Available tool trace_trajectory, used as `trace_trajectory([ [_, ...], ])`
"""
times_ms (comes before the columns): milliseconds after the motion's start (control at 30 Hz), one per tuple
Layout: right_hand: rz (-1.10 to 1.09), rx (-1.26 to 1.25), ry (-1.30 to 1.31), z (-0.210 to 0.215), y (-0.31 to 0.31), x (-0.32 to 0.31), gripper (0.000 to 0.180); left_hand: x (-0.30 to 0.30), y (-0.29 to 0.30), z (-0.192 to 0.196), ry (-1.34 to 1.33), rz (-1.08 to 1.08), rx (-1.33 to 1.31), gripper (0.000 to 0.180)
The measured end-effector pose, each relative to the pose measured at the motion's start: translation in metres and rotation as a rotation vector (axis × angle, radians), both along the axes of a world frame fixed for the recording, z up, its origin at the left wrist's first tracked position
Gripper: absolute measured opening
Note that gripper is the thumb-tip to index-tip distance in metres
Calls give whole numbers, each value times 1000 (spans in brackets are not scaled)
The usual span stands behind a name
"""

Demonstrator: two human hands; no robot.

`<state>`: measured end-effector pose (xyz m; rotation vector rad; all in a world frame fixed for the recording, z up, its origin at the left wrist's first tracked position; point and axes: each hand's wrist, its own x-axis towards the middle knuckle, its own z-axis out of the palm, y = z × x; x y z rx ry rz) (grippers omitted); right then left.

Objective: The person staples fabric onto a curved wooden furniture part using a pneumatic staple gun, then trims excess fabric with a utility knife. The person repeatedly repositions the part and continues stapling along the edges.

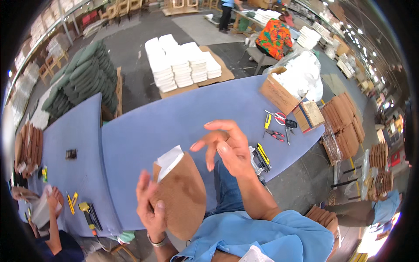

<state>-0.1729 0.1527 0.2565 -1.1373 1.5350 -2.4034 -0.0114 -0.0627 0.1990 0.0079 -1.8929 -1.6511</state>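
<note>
A brown fabric-covered pad [181,196] with a rounded outline stands tilted in front of my body. At its upper left corner a white piece of cloth or paper [170,161] sticks out. My left hand [150,205] grips the pad's left edge, thumb on the face toward me; its fingertips are slightly blurred. Above the pad's upper right, my right hand [227,148] is raised with curved fingers spread apart, and nothing shows between them. Close to my right forearm lies a grey and black staple gun [257,163], with a yellow utility knife [263,153] by it.
On the blue-covered table [144,126] lie red-handled scissors [278,117], pliers [276,135] and another yellow knife [267,121]. Cardboard boxes [279,92] stand at its far right. At left, a co-worker's hands [53,198] hold whitish material near a second staple gun [90,216]. Cushion stacks [80,81] stand beyond.
</note>
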Motion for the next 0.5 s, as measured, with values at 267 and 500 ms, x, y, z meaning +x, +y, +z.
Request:
trace_trajectory([
  [267,-231,596,-574,-191,14,-10,33,85,-63,-11,-645,177,157,72],
  [500,-232,781,-592,-313,-20,-15,46,146,-71,-41,-814,264,173,66],
])
